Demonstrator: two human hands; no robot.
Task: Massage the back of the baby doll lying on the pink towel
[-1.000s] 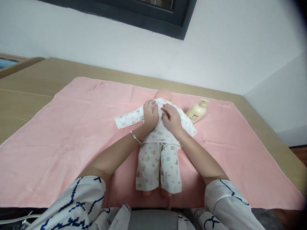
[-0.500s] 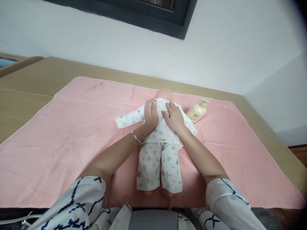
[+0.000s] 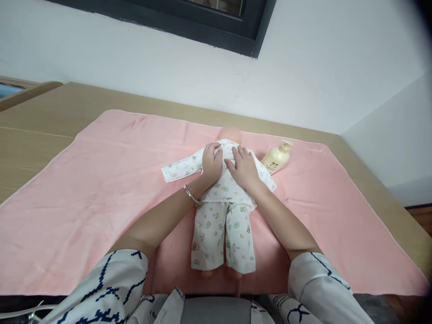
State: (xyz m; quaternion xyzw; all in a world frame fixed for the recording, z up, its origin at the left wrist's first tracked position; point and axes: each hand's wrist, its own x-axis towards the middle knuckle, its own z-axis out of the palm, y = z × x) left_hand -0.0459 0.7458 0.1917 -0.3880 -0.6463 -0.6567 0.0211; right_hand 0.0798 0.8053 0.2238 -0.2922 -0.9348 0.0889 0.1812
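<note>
Our left hand (image 3: 212, 165) and right hand (image 3: 244, 170), both open, rest on the smooth-headed doll in white printed fabric (image 3: 227, 192) lying on pink cloth (image 3: 101, 193); light, we'd guess, best held round the torso.

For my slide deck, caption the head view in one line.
Both hands rest on a doll in printed clothes, lying on a pink cloth beside a pump bottle.

I see a doll (image 3: 227, 194) stretched out straight on a pink cloth (image 3: 84, 202), its bald head (image 3: 230, 134) at the far end. Its white shirt (image 3: 232, 192) and trousers (image 3: 208, 236) carry small green and pink prints. One sleeve (image 3: 184, 169) reaches sideways, the other slants downward; feet (image 3: 233, 274) poke just past the trouser hems.
</note>
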